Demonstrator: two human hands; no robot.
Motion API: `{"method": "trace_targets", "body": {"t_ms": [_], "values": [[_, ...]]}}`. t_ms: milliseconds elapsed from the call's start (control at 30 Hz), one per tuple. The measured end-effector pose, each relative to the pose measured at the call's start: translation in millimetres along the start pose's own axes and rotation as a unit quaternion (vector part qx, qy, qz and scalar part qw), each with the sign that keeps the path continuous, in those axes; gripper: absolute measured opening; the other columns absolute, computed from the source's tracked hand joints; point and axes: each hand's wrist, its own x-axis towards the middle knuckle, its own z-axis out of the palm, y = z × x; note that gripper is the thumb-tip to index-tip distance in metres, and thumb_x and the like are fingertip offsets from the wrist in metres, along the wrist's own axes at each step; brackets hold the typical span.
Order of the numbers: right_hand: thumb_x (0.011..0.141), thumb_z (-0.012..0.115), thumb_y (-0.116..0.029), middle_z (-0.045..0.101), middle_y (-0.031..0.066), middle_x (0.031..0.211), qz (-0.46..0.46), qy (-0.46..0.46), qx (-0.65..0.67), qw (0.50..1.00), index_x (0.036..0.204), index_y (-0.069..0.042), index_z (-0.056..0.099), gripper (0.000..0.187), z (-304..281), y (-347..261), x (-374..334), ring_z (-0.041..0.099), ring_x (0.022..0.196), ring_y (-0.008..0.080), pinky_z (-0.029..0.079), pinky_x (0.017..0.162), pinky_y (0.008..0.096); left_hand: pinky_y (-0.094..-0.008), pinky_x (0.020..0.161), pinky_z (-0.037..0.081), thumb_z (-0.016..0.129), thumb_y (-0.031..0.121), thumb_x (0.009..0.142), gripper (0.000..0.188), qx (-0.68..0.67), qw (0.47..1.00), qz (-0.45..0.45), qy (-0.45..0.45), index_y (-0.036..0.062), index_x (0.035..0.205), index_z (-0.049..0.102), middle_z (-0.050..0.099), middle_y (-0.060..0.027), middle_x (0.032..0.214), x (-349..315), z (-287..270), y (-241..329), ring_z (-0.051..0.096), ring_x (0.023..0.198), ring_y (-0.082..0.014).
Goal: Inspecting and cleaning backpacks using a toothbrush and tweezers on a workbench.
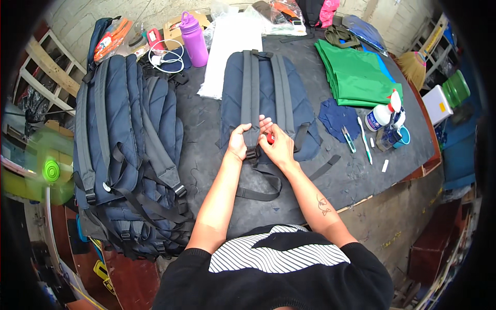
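Observation:
A dark blue backpack panel (267,82) with two grey padded shoulder straps lies flat in front of me. My left hand (238,141) is closed around the lower end of the left shoulder strap (251,98), just above a black buckle (251,154). Close beside it, my right hand (279,149) grips a small red object (270,138). Fingers cover most of that object, so its kind is hard to make out. Black webbing (261,195) trails from the buckle over the dark tabletop toward me.
Several stacked blue backpacks (121,134) fill the table's left side. A purple bottle (195,41) stands at the back. To the right lie folded green fabric (356,72), thread snips (349,139), a toothbrush (365,139), a spray bottle (380,117) and a blue cup (403,137).

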Motion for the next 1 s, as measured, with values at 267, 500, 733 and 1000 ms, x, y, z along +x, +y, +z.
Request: {"method": "trace_targets", "body": {"t_ms": [267,500,733,1000], "values": [[0.076,0.064,-0.022,0.065,0.0136,0.083,-0.005,0.016,-0.017,1.000,0.084,-0.003,0.054,0.023,4.0,1.4,0.6,0.065,0.075,0.0319,0.050,0.065,0.0404,-0.0405,0.108,0.035,0.039,0.017,0.087,0.051,0.018,1.000,0.005,0.022,-0.0066,0.132,0.041,0.047,-0.0218,0.134,-0.5,5.3,-4.1,0.047,0.124,-0.0323],[0.075,0.067,-0.022,0.064,0.0136,0.079,-0.012,0.028,0.002,1.000,0.083,-0.003,0.053,0.024,5.4,-1.9,2.7,0.065,0.072,0.0332,0.050,0.064,0.0402,-0.0406,0.108,0.035,0.039,0.016,0.086,0.050,0.020,0.999,0.007,0.027,-0.0068,0.131,0.042,0.048,-0.0211,0.133,-1.4,6.2,-1.5,0.048,0.123,-0.0316],[0.076,0.064,-0.019,0.066,0.0146,0.083,-0.026,0.035,0.008,0.999,0.085,-0.003,0.053,0.022,7.1,0.9,0.3,0.065,0.074,0.0347,0.051,0.064,0.0412,-0.0419,0.109,0.033,0.039,0.016,0.085,0.051,0.026,0.999,0.007,0.047,-0.0069,0.130,0.042,0.047,-0.0224,0.134,-3.1,9.1,-2.1,0.046,0.124,-0.0334],[0.078,0.066,-0.020,0.065,0.0156,0.084,-0.029,0.037,0.030,0.998,0.085,-0.003,0.052,0.024,3.8,-0.6,0.0,0.065,0.075,0.0348,0.051,0.065,0.0410,-0.0419,0.106,0.037,0.043,0.018,0.090,0.045,-0.013,1.000,0.002,0.001,-0.0055,0.128,0.045,0.052,-0.0203,0.128,0.3,2.4,-1.1,0.050,0.120,-0.0313]]}}
